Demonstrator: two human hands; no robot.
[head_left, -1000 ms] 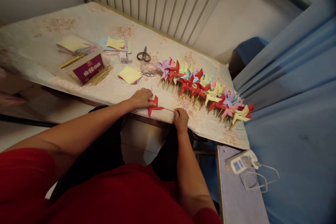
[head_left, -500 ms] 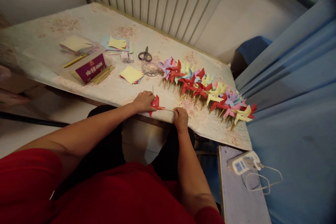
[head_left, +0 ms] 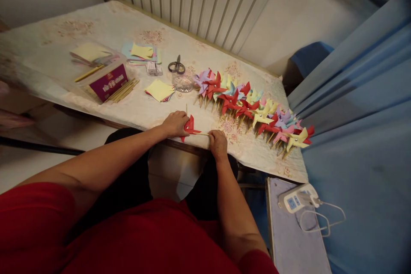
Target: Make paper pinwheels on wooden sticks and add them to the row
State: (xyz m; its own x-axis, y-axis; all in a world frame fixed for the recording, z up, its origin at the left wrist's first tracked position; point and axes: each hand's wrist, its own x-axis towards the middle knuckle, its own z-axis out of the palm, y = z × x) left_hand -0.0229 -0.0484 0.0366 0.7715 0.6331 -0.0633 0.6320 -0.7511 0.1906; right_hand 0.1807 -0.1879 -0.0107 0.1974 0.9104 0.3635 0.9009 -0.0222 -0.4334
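The left hand (head_left: 176, 124) had slid over the red paper pinwheel (head_left: 192, 126) at the near edge of the table (head_left: 105, 21), hiding blades visible a second earlier; its fingers appeared closed on them. The right hand (head_left: 218, 144), gripping the wooden stick (head_left: 203, 133), had edged slightly closer. Held at both ends, the pinwheel seemed steadied for adjustment.

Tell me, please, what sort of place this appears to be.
Probably a room in a home, used here for handcraft: a flowered tablecloth, a ribbed radiator beyond it, and many paper pinwheels clustered on the cloth.
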